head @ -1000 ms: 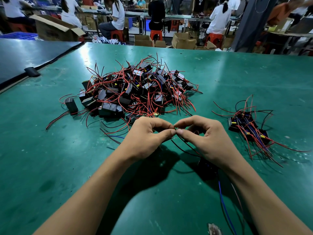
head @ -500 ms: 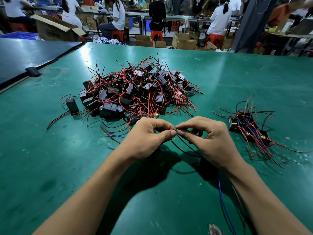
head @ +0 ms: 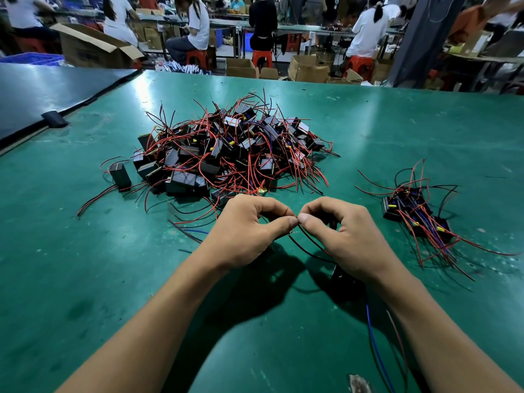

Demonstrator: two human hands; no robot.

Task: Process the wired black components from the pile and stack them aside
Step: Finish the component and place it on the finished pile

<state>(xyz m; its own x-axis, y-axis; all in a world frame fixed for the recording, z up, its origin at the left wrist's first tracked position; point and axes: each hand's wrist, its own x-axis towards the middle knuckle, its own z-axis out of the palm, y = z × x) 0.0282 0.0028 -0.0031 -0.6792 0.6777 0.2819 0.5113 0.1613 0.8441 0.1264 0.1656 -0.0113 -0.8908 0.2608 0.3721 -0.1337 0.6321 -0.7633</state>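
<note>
Left grip: the left grip (head: 243,231) is closed down, fingers curled, its thumb and forefinger pinched on the end of a thin black wire (head: 309,240).
Right grip: the right grip (head: 348,236) mirrors it, also curled and pinched on the wire. The two thumb tips (head: 292,221) touch at the pinch point.
Piece in work: the black wire loops down from the pinch to a black component (head: 344,279) lying on the table (head: 85,279) just under the right wrist and half lost in shadow. A blue wire (head: 374,336) trails from it back toward the person.
Step in hand: probably working the wire ends of this one piece, perhaps twisting them. The tips are too small to be sure.
Pile: the pile (head: 226,154) sits just beyond the left grip, a large tangle of black blocks and red leads. Its nearest wires almost reach the knuckles.
Stray piece: one lone block (head: 120,173) stands well off to the left of the left grip, at the edge of the pile.
Finished stack: the stack (head: 416,214) lies to the right of the right grip, apart from it. It is a small bundle of only a few pieces, with their red and blue leads fanned out.
Done: a small share, judging by the size of the stack against the pile.
Left: the current piece has yet to join the stack, and nearly the whole pile waits after it.
</note>
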